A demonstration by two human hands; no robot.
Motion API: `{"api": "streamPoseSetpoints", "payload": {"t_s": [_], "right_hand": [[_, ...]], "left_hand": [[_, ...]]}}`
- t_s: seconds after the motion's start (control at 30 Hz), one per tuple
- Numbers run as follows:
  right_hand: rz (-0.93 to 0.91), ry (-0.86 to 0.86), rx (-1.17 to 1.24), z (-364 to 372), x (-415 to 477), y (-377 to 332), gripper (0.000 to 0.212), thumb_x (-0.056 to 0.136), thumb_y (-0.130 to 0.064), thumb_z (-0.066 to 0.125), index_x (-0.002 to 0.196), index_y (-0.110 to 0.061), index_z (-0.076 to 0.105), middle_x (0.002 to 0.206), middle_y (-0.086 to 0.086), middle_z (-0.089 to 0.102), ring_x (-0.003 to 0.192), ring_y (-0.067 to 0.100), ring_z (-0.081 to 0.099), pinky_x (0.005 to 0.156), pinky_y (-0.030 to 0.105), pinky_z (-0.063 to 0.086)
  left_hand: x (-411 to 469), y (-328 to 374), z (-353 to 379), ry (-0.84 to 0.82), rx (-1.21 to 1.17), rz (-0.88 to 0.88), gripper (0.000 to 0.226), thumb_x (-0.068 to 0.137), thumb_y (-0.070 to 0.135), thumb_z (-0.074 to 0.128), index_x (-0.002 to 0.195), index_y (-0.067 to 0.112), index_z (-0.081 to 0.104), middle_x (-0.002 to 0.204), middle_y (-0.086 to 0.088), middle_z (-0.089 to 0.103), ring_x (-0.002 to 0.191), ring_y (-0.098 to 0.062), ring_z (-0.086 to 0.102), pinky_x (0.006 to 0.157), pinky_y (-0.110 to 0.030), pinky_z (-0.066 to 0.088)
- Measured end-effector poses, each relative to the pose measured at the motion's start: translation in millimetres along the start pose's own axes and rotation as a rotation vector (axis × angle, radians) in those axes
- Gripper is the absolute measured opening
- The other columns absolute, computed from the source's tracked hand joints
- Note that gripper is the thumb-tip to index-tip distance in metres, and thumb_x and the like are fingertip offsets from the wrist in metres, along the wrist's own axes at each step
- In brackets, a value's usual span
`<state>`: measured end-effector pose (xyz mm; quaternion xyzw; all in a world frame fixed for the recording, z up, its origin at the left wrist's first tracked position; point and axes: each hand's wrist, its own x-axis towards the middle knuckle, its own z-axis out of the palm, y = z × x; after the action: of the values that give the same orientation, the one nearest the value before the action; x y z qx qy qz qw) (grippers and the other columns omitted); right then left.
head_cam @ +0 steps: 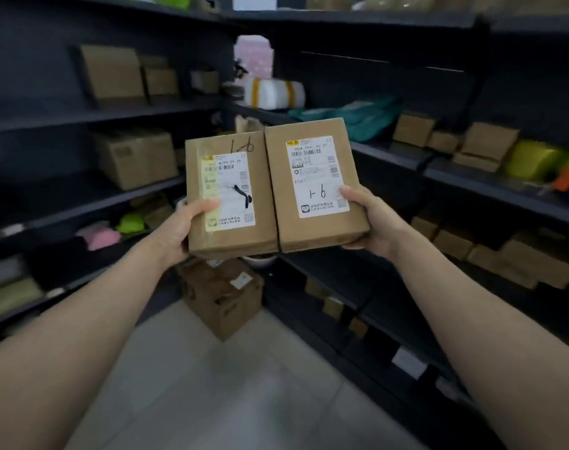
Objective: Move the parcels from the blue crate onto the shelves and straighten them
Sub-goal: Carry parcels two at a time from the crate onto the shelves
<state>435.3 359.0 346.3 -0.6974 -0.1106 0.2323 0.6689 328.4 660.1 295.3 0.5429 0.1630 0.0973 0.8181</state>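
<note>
Two brown cardboard parcels with white shipping labels are held side by side in mid-air, facing me, in front of the corner where the dark shelves meet. My left hand point(182, 228) grips the left parcel point(231, 235) at its lower left edge, thumb on its label. My right hand point(372, 222) grips the right parcel point(312, 232) at its lower right edge, thumb on the label marked "1-6". The parcels touch along their inner edges. The blue crate is not in view.
Dark shelves run along the left point(81, 115) and right point(491, 186), carrying cardboard boxes, teal bags point(364, 118), a white roll point(276, 92) and green and pink packets. A worn cardboard box point(221, 297) stands on the pale tiled floor point(231, 384) in the corner.
</note>
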Motion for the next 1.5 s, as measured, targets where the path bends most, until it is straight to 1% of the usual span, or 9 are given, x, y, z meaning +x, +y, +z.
{"api": "streamPoseSetpoints", "payload": {"t_s": [0.17,0.43,0.63,0.83,1.07,1.13,1.27,1.37,1.5], "right_hand": [[0.01,-0.135,-0.028,110.4,65.2,-8.3,0.064,0.063,-0.055,0.072,0.122,-0.043,0.054,0.104,-0.007,0.073,0.097,0.021,0.067,0.069,0.041,0.053],[0.119,-0.388,-0.019,299.9,138.9,-7.9,0.039,0.072,-0.05,0.069,0.106,-0.031,0.064,0.093,-0.003,0.076,0.093,0.022,0.066,0.06,0.038,0.056],[0.121,-0.69,-0.036,441.3,164.7,-9.5,0.051,0.067,-0.051,0.073,0.112,-0.03,0.063,0.102,0.0,0.074,0.1,0.025,0.065,0.079,0.049,0.054],[0.119,-0.955,-0.051,555.6,177.6,-23.2,0.053,0.07,-0.048,0.073,0.118,-0.031,0.06,0.105,0.0,0.073,0.103,0.025,0.065,0.083,0.051,0.051],[0.111,-1.123,-0.085,676.1,165.9,-35.3,0.044,0.067,-0.05,0.072,0.107,-0.031,0.064,0.096,-0.001,0.075,0.099,0.025,0.065,0.063,0.043,0.056],[0.118,-1.155,-0.081,711.6,156.3,-34.9,0.045,0.067,-0.05,0.072,0.107,-0.031,0.064,0.094,-0.001,0.075,0.098,0.025,0.065,0.062,0.041,0.054],[0.133,-1.21,-0.065,800.3,123.1,-29.3,0.046,0.066,-0.048,0.075,0.107,-0.03,0.065,0.096,0.001,0.075,0.103,0.027,0.064,0.081,0.052,0.051],[0.108,-1.241,-0.051,873.4,87.5,-22.9,0.044,0.068,-0.048,0.073,0.108,-0.032,0.064,0.094,0.0,0.075,0.099,0.027,0.065,0.074,0.048,0.053],[0.122,-1.239,-0.017,969.7,36.9,-20.0,0.044,0.071,-0.046,0.072,0.112,-0.032,0.062,0.1,0.002,0.074,0.101,0.028,0.063,0.083,0.051,0.05]], "left_hand": [[-14.7,31.2,-106.6,0.169,0.014,0.048,0.074,0.074,0.024,0.074,0.138,0.018,0.039,0.125,-0.013,0.062,0.109,-0.03,0.063,0.085,-0.046,0.053],[-97.2,73.1,-256.1,0.475,0.019,0.119,0.087,0.064,0.035,0.076,0.139,0.023,0.035,0.121,-0.01,0.066,0.108,-0.031,0.064,0.093,-0.054,0.049],[-160.9,91.3,-331.2,0.737,-0.026,0.222,0.089,0.066,0.031,0.079,0.141,0.019,0.032,0.124,-0.01,0.064,0.11,-0.031,0.063,0.097,-0.054,0.047],[-200.5,116.6,-376.5,0.973,-0.064,0.312,0.084,0.068,0.029,0.08,0.139,0.019,0.034,0.121,-0.012,0.065,0.105,-0.031,0.066,0.084,-0.05,0.054],[-246.7,130.8,-431.0,1.258,-0.138,0.378,0.073,0.07,0.029,0.079,0.129,0.022,0.036,0.096,-0.003,0.073,0.081,-0.021,0.073,0.058,-0.035,0.057],[-264.4,137.3,-450.8,1.298,-0.13,0.402,0.079,0.063,0.033,0.081,0.128,0.022,0.038,0.103,-0.002,0.07,0.085,-0.02,0.072,0.06,-0.034,0.057],[-313.0,156.4,-507.2,1.339,-0.105,0.45,0.085,0.059,0.034,0.081,0.131,0.022,0.037,0.112,-0.005,0.069,0.094,-0.023,0.07,0.074,-0.042,0.058],[-357.7,173.9,-563.3,1.359,-0.07,0.476,0.086,0.062,0.031,0.082,0.134,0.021,0.036,0.112,-0.007,0.069,0.097,-0.025,0.069,0.081,-0.045,0.056],[-419.3,202.4,-641.0,1.357,-0.048,0.468,0.094,0.06,0.032,0.082,0.139,0.017,0.035,0.115,-0.011,0.068,0.101,-0.028,0.067,0.08,-0.045,0.055]]}}
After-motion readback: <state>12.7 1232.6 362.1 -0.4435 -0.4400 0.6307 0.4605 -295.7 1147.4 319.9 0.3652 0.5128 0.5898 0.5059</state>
